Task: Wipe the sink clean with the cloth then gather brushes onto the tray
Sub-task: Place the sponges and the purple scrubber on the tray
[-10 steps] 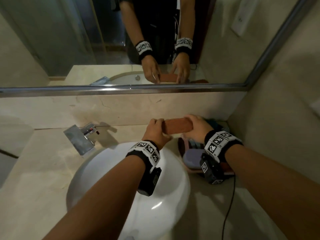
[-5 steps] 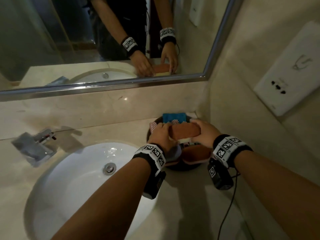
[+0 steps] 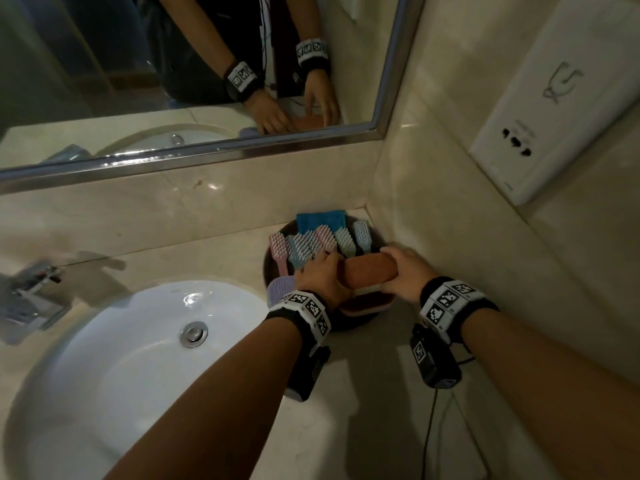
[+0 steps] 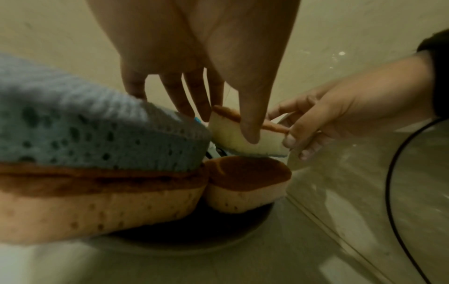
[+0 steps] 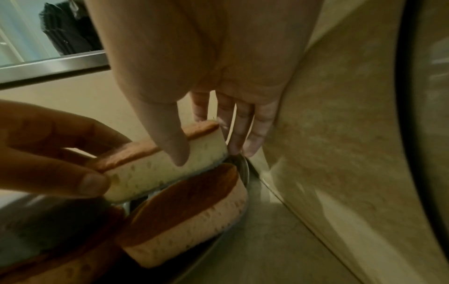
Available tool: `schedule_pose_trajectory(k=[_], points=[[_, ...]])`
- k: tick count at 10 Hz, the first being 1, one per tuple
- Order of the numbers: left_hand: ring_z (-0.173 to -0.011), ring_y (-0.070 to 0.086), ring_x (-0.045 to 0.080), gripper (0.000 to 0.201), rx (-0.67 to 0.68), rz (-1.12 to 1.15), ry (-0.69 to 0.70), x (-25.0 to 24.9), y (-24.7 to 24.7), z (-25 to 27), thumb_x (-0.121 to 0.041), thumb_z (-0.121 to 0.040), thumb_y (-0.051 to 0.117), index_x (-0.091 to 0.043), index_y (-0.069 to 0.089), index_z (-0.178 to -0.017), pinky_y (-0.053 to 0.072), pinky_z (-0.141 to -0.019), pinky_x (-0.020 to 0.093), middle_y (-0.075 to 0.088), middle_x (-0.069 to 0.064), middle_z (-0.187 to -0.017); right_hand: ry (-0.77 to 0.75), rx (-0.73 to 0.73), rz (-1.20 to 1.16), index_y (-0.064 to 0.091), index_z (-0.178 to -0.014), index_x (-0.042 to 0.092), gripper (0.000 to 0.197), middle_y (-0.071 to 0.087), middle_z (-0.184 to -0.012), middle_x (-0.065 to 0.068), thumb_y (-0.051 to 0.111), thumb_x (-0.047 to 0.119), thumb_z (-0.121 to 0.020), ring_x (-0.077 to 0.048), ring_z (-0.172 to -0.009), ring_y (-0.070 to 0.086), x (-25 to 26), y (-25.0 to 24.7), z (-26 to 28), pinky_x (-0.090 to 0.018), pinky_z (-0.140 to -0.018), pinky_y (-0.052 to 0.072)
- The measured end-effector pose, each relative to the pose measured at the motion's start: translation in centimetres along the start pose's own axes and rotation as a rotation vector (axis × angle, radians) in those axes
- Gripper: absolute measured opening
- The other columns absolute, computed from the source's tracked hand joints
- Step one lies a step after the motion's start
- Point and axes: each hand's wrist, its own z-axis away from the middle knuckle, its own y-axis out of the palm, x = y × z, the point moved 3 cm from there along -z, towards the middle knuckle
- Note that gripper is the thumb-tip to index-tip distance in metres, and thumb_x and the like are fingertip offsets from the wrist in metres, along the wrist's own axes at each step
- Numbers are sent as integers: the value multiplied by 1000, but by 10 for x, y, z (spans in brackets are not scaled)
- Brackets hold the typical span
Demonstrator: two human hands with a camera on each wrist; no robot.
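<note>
Orange-topped sponge (image 3: 367, 270) pinched between left hand (image 3: 320, 276) and right hand (image 3: 403, 274)

Marble counter (image 3: 214, 258) bears sink (image 3: 114, 368) and tray (image 3: 268, 268).

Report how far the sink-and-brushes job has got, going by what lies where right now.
Done, apparently: the sink looks white and bare, and a row of brushes already lies on the dark tray beside the folded blue cloth. In hand: the left hand and right hand hold an orange sponge by its ends just above the tray's other sponges. Left: setting it down; no stray brushes show on the counter.
</note>
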Motion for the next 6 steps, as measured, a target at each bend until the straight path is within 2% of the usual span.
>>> schedule_pose_trajectory(k=[1, 2, 3, 4, 5, 6], points=[[-121, 46, 27, 64, 38, -27, -11, 5, 3, -1, -40, -75, 70, -24, 43, -132, 31, -107, 50, 48, 4, -129, 4, 43, 6, 27, -146, 17, 67, 40, -143, -12, 58, 16, -87, -27, -127, 44, 1, 7, 1, -26, -97, 37], [-123, 45, 25, 60, 51, -58, -16, 7, 5, -1, -39, -75, 70, -26, 46, -128, 24, -111, 53, 48, 3, -127, 4, 52, -2, 27, -146, 17, 66, 44, -141, -12, 58, 19, -88, -28, -124, 47, 1, 10, 3, -25, -95, 38], [-127, 41, 24, 61, 67, -97, -37, 5, 5, 0, -39, -77, 69, -28, 44, -131, 8, -114, 59, 46, 2, -131, 10, 58, 11, 27, -146, 17, 67, 44, -141, -12, 58, 18, -87, -28, -125, 47, 1, 10, 6, -26, -97, 38], [-134, 34, 24, 66, 80, -165, -33, 2, 2, 4, -42, -78, 68, -29, 41, -136, 0, -114, 62, 40, 2, -138, 13, 47, 42, 29, -145, 17, 66, 42, -141, -12, 59, 17, -87, -27, -125, 46, -1, 6, 9, -26, -98, 38], [-140, 23, 27, 75, 121, -220, -26, 1, -2, 12, -48, -77, 68, -31, 35, -141, 0, -113, 64, 29, 3, -148, -5, 44, 73, 33, -142, 17, 67, 42, -138, -15, 64, 17, -83, -29, -122, 47, -2, 4, 12, -28, -98, 39], [-143, 16, 28, 81, 97, -216, -2, -3, -14, 21, -51, -78, 67, -33, 27, -145, 3, -112, 64, 18, 1, -155, -15, 24, 106, 32, -143, 19, 70, 36, -140, -15, 65, 17, -82, -31, -124, 44, 3, -1, 16, -33, -102, 38]])
